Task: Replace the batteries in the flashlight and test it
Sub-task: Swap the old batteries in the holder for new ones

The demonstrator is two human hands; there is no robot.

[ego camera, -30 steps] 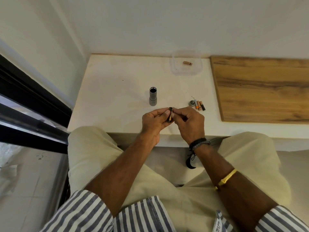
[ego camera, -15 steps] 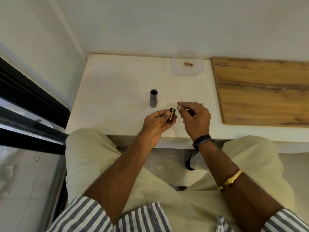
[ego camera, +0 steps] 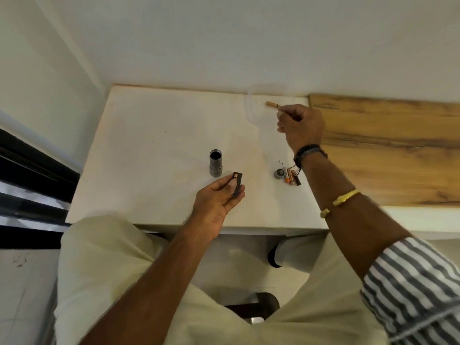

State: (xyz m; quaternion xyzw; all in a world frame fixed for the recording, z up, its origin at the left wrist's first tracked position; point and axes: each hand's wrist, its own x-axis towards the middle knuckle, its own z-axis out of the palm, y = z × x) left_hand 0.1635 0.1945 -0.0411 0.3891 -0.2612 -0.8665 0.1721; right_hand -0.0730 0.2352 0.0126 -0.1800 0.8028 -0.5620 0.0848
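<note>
My left hand (ego camera: 219, 197) lies palm up over the white table's front and holds a small black battery holder (ego camera: 237, 186) between thumb and fingers. The grey flashlight body (ego camera: 215, 163) stands upright just behind it, its open end up. My right hand (ego camera: 300, 125) is stretched to the back of the table, fingertips pinched on the right end of a copper-coloured battery (ego camera: 272, 104) that lies in a clear container (ego camera: 249, 105). The flashlight's round end cap (ego camera: 279, 173) and a few loose batteries (ego camera: 292, 178) lie under my right wrist.
The white table (ego camera: 154, 135) meets a wall at the back. A wooden board (ego camera: 388, 145) covers the surface to the right. A dark window frame (ego camera: 29, 170) runs along the left. My knees sit under the front edge.
My right hand has left the battery holder and reached back and right to the battery in the clear container. My left hand has kept the holder and turned palm up.
</note>
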